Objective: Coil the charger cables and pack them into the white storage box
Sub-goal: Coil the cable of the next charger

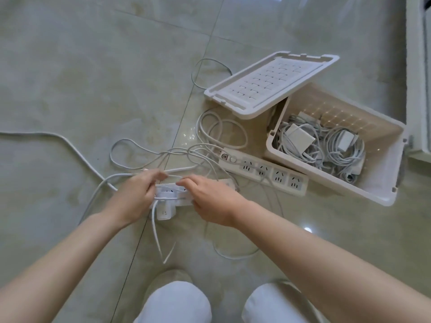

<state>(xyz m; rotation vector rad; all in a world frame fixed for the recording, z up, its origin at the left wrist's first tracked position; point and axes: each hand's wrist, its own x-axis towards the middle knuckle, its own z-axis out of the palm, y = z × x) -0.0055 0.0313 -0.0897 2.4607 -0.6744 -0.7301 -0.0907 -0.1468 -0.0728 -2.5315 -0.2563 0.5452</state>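
The white storage box point(373, 180) stands open on the floor at the right, with coiled white cables and chargers point(319, 145) inside. Its lid point(268, 82) leans on the box's left rim. Loose white cables point(163, 155) lie tangled on the tiles in the middle. My left hand point(137, 197) and my right hand point(210, 199) both pinch a thin white cable just above a white power strip with a plugged-in charger point(165, 206). Cable ends hang down below the hands.
A second white power strip point(263, 171) lies between the hands and the box. A thick white cord point(58, 138) runs off to the left edge. My knees point(177, 304) are at the bottom. A white cabinet point(417, 66) stands at the right edge.
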